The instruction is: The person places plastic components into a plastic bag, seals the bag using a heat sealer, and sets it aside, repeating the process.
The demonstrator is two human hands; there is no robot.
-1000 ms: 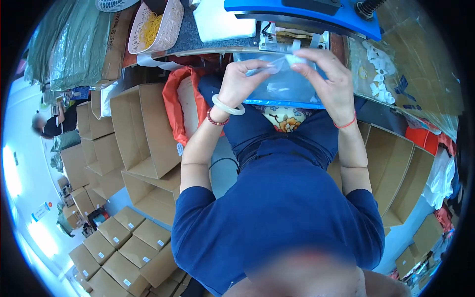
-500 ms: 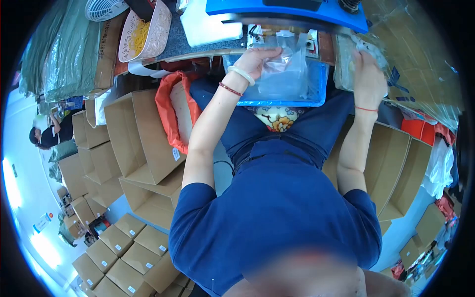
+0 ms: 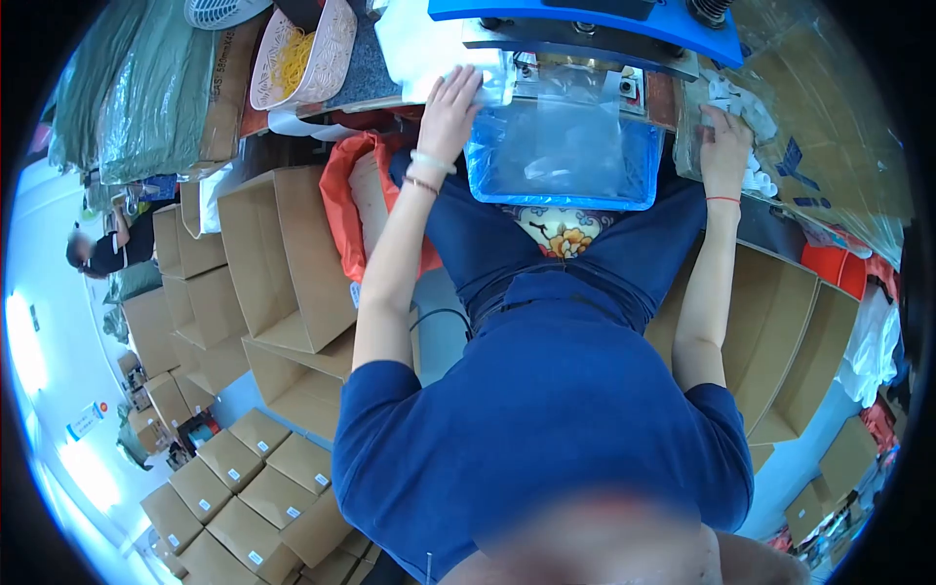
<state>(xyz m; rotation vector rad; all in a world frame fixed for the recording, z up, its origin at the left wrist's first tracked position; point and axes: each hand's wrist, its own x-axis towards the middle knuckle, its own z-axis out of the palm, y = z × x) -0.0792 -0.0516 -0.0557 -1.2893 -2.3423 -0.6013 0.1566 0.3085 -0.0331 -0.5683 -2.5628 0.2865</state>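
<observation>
My left hand [image 3: 450, 115] lies on the front edge of a stack of clear plastic bags [image 3: 419, 49], its fingers stretched out. On the right, my right hand [image 3: 724, 154] rests at small white items in clear plastic [image 3: 746, 107]; its fingers are partly bent and what they hold, if anything, cannot be made out. Between the hands, a clear bag [image 3: 577, 146] hangs from the machine's front over a blue-lined tray [image 3: 556, 203]. The blue machine [image 3: 624, 24] stands above it.
A pink basket [image 3: 327, 63] with yellow rubber bands stands at the upper left. Beside my legs are a red bag [image 3: 343, 200] and open cardboard boxes [image 3: 255, 258]. Closed boxes [image 3: 242, 531] are stacked at the lower left. Another person [image 3: 107, 252] is at the far left.
My left hand has moved left from the clear bag at the machine to the bag stack. My right hand has shifted slightly. The view has shifted a little.
</observation>
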